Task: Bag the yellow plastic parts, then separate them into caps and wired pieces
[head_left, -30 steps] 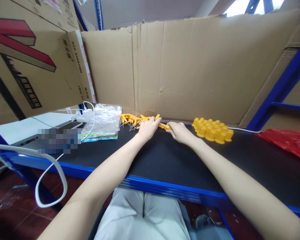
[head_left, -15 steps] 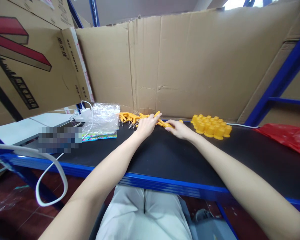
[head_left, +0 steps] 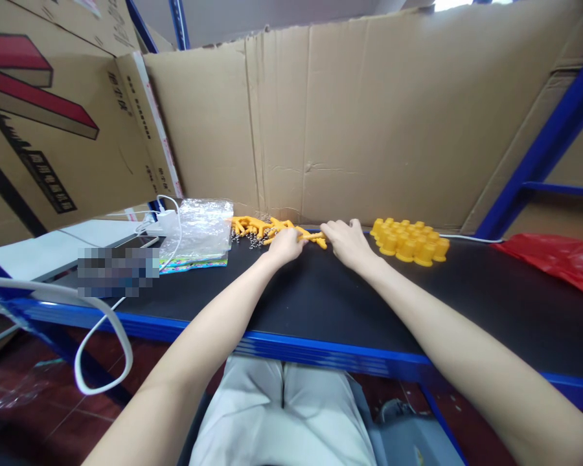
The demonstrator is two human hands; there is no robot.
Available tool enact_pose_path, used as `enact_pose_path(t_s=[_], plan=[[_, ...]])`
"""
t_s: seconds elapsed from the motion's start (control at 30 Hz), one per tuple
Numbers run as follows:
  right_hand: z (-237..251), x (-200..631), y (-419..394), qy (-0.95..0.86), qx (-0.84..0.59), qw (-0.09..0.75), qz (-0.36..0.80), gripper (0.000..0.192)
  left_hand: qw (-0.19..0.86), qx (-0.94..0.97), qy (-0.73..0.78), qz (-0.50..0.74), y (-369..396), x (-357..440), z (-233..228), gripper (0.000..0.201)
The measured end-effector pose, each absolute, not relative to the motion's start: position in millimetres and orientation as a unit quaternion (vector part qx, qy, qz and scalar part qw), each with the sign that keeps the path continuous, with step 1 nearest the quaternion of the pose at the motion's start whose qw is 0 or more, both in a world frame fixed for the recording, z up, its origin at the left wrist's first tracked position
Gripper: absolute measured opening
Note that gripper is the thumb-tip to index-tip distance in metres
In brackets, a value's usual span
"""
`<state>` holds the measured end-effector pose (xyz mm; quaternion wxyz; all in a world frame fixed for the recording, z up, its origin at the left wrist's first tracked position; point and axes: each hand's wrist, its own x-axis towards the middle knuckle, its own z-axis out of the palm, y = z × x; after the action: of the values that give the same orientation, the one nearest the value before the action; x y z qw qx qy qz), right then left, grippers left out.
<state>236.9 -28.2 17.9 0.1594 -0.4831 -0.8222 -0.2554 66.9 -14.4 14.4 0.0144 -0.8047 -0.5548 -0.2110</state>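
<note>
My left hand (head_left: pixel 285 246) is closed on an orange plastic branch piece (head_left: pixel 314 237) with forked ends, just above the black shelf top. At the right end of this piece, my right hand (head_left: pixel 346 241) has its fingers curled down onto it; its fingertips are partly hidden. Behind and left of my left hand lies a heap of similar orange branch pieces (head_left: pixel 247 225). Small shiny metal hooks (head_left: pixel 256 242) are scattered along the heap's front. To the right of my right hand stands a cluster of yellow, round, cup-like plastic pieces (head_left: pixel 411 242).
Clear plastic bags (head_left: pixel 201 226) lie over a colourful packet at left, near a white charger (head_left: pixel 166 223) with cables. A red plastic bag (head_left: pixel 554 259) is at far right. Cardboard (head_left: pixel 379 129) walls the back. A blue rail (head_left: pixel 330 356) edges the shelf.
My right hand has turned and lifted, its back now more upward. The branch piece has changed angle between my hands. My left fingers have drawn in from their stretched position.
</note>
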Motion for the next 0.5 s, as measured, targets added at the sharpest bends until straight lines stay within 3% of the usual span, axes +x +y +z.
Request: enact_pose_path(t_s=[0.1, 0.27, 0.4, 0.5], plan=[[18.4, 239.8, -27.3, -0.816, -0.464, 0.148, -0.312, 0.025, -0.039, -0.804, -0.563, -0.190, -14.4, 63.7, 12.3, 0.029], [25.7, 263.7, -21.7, -0.755, -0.539, 0.196, -0.316, 0.020, -0.003, -0.783, -0.585, -0.211, -12.2, 52.3, 9.9, 0.030], [40.0, 299.4, -15.0, -0.675, -0.666, 0.218, -0.231, 0.029, 0.022, -0.751, -0.612, -0.245, -6.4, 46.9, 7.9, 0.031], [43.3, 330.5, -5.0, -0.629, -0.748, 0.175, -0.120, 0.035, 0.044, -0.735, -0.619, -0.273, -4.0, 45.9, 7.6, 0.030]])
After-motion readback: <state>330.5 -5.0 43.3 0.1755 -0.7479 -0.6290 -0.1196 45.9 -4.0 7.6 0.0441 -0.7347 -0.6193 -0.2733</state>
